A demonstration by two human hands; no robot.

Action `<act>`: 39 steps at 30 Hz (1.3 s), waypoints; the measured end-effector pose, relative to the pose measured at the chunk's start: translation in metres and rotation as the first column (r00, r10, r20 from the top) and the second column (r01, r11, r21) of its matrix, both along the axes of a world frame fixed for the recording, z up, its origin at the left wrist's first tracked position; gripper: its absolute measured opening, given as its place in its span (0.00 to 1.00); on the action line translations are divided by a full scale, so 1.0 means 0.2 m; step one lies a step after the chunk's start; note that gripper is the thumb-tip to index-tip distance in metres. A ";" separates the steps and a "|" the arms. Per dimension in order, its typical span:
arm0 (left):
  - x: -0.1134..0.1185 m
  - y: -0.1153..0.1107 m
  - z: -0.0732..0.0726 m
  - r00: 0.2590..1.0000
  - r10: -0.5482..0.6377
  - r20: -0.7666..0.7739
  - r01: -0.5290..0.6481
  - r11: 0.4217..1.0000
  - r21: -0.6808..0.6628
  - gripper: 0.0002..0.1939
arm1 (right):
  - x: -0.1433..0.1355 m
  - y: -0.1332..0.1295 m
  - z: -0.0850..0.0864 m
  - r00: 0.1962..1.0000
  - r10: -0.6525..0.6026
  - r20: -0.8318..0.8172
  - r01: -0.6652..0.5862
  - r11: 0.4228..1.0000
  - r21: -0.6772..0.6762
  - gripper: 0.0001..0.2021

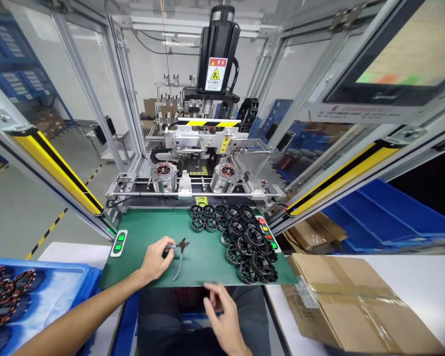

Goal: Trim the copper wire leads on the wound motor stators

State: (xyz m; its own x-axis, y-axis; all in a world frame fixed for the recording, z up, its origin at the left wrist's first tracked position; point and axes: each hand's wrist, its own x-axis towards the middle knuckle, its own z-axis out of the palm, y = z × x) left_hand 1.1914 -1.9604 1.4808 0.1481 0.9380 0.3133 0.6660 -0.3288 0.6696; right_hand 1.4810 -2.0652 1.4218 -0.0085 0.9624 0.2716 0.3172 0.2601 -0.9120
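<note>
A pair of blue-handled cutting pliers (181, 254) is over the left middle of the green work surface (144, 222), jaws spread and pointing right. My left hand (157, 259) has its fingers closed around one of the handles, while the other handle slants down free. Just off the front edge, above my lap, is my right hand (224, 316). Its thumb and fingers are apart and slightly curled, and I see nothing in them. To its upper right, black ring-shaped stator cores (238, 228) lie in rows, some stacked.
Behind the surface is a machine with two metal fixtures (164, 178) holding copper-wound stators. Green buttons (119, 243) sit at left, more buttons (267, 232) at right. A blue tray (65, 282) with wound stators stands left, a cardboard box (356, 301) right. Yellow-black posts (59, 170) flank the opening.
</note>
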 end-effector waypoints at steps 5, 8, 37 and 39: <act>0.04 -0.03 0.00 0.993 0.003 0.117 -0.004 1.000 0.011 0.06 | -0.29 0.28 0.14 0.985 -0.160 -0.068 0.159 0.987 -0.017 0.24; 0.05 -0.04 0.01 0.984 -0.020 0.176 0.022 1.000 -0.009 0.06 | -0.47 0.34 0.11 0.982 -0.137 -0.128 0.129 0.989 -0.072 0.33; 0.02 -0.02 0.00 0.970 -0.219 -0.108 0.207 0.972 -0.113 0.15 | -0.66 0.32 0.11 0.817 -0.077 -0.572 0.005 0.992 -0.126 0.29; 0.02 -0.03 0.01 0.941 -0.293 -0.170 0.277 0.954 -0.110 0.15 | -0.60 0.26 0.12 0.829 -0.043 -0.558 -0.034 0.991 -0.127 0.29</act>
